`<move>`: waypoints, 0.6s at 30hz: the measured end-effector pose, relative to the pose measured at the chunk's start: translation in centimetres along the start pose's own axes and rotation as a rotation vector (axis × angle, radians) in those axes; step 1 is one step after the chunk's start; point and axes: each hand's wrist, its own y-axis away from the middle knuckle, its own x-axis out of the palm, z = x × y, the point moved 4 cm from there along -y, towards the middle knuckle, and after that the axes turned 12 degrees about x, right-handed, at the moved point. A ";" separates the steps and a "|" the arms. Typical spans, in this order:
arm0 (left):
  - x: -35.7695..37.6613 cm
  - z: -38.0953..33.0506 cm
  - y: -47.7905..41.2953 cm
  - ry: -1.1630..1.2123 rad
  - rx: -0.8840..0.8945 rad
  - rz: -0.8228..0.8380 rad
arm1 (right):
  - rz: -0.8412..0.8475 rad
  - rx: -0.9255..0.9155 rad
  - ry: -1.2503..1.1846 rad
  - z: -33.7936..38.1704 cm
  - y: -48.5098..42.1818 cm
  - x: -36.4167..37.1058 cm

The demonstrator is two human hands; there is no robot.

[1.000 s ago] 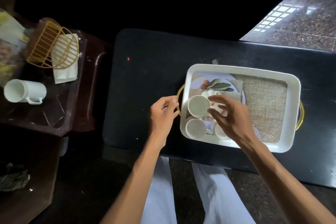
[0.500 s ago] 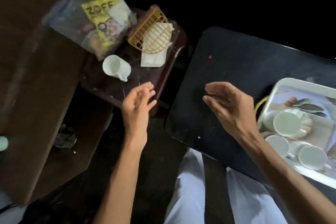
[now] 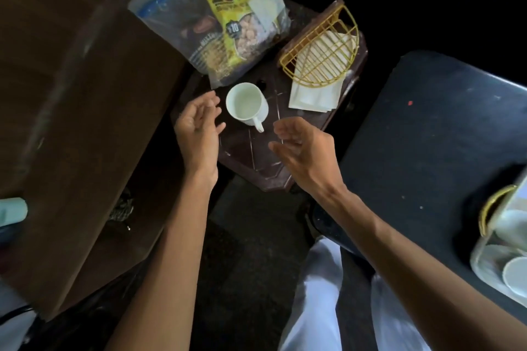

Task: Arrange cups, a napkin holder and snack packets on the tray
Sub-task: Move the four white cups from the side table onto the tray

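Observation:
A white cup stands upright on a small dark brown side table, its handle pointing toward me. My left hand is open just left of the cup, not touching it. My right hand is open a little to the cup's lower right, close to the handle. Behind the cup lies a clear zip bag with yellow snack packets. A gold wire napkin holder lies tipped over white napkins. The white tray with cups in it shows at the right edge.
The tray rests on a black table to the right. A large brown wooden surface fills the left side, with a pale object at its left edge. My white-trousered legs are below.
The view has swung left from the tray to the side table. Both hands left the cups in the tray and moved over to either side of the lone white cup.

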 end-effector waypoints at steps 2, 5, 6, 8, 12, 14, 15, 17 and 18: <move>0.5 0.5 -1.0 -0.016 0.006 0.024 | -0.003 0.021 0.006 0.1 -0.8 1.3; 1.3 1.4 -1.8 -0.018 -0.005 0.064 | -0.018 0.058 0.004 -0.2 -1.8 2.7; 1.6 1.6 -1.9 -0.016 -0.012 0.080 | -0.027 0.067 0.004 -0.2 -2.0 3.0; 2.0 1.9 -2.1 -0.011 -0.025 0.089 | -0.031 0.077 0.005 -0.4 -2.4 3.6; 2.2 2.1 -2.0 0.026 -0.050 0.062 | -0.038 0.087 -0.024 -0.3 -3.0 4.5; 2.2 2.2 -1.8 0.056 -0.072 0.055 | -0.063 0.089 -0.058 -0.4 -3.2 4.6; 2.1 2.1 -1.7 0.063 -0.085 0.051 | -0.067 0.086 -0.065 -0.5 -3.2 4.6; 2.1 2.0 -1.2 0.073 -0.106 0.044 | -0.061 0.065 -0.062 -0.7 -3.0 4.3; 2.1 1.9 -0.8 0.079 -0.114 0.043 | -0.062 0.052 -0.052 -0.8 -2.8 4.0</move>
